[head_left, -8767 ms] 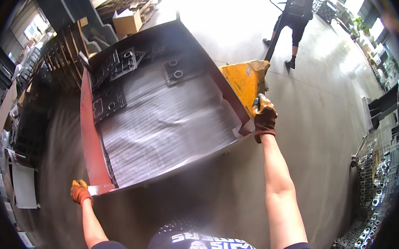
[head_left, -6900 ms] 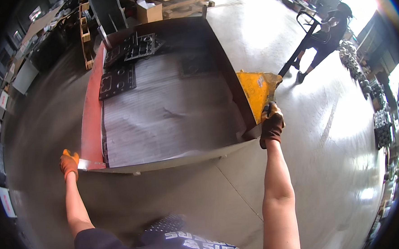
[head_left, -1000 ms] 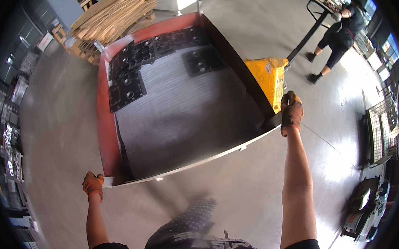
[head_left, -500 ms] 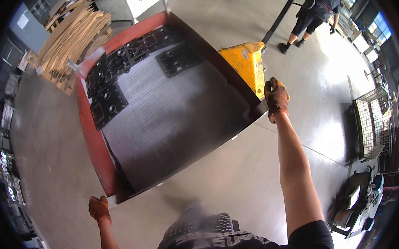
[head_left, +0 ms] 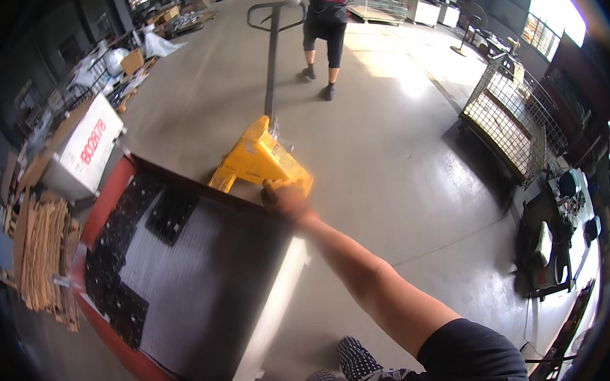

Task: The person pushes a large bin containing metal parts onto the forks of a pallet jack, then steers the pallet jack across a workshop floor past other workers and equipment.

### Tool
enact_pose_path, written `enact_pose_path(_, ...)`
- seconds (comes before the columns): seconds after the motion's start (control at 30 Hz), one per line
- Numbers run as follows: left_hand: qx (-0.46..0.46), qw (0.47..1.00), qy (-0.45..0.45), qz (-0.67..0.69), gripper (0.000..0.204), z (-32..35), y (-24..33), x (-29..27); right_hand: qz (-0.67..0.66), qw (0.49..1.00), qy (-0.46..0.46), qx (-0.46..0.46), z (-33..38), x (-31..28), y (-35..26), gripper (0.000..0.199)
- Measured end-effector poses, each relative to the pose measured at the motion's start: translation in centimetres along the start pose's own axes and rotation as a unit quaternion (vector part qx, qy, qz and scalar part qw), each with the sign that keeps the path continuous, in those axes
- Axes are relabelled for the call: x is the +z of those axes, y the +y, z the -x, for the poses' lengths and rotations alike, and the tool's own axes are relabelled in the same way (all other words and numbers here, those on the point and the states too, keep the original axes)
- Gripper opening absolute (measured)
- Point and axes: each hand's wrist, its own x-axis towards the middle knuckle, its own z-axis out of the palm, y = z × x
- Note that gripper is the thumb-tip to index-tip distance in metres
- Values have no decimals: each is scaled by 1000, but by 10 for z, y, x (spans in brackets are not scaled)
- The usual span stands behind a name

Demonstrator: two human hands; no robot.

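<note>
In the head view my right hand (head_left: 288, 199), in a brown work glove and blurred by motion, is closed on the near right corner of a red metal bin (head_left: 99, 214). Black flat plates (head_left: 172, 217) with round holes lie along the bin's far and left sides, on a pale ribbed sheet (head_left: 159, 270). Shadow darkens the right half of that sheet. Just beyond the bin's right side stands a yellow pallet truck (head_left: 265, 154), its long dark handle pointing away. My left hand is outside the picture.
Ahead, a co-worker (head_left: 329, 34) holds the truck's handle with a gloved hand. A white box (head_left: 92, 143) with red marks and stacked cardboard (head_left: 46, 256) stand left. A wire mesh cage (head_left: 505, 121) and a cluttered cart (head_left: 556, 239) are at right.
The view has swung right and up, so bin and truck now sit lower and farther left. My left hand has left the picture. My right hand stays at the bin's corner.
</note>
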Motion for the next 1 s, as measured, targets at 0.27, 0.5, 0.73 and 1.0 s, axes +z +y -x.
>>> enact_pose_path(0.27, -19, 998, 7, 65, 32, 80, 145, 25, -47, 997, 40, -39, -133, -24, 133, 25)
enact_pose_path(0.5, -62, 986, -6, 157, 30, 146, 254, 70, -29, 995, 54, -77, -259, -53, 249, 24)
enact_pose_path(0.73, -70, 969, -13, 237, 32, 197, 358, 78, -45, 997, 23, -51, -382, -73, 351, 23)
enact_pose_path(1.0, -84, 966, 11, 242, 25, 320, 575, 62, -26, 994, 38, -96, -550, -92, 481, 22)
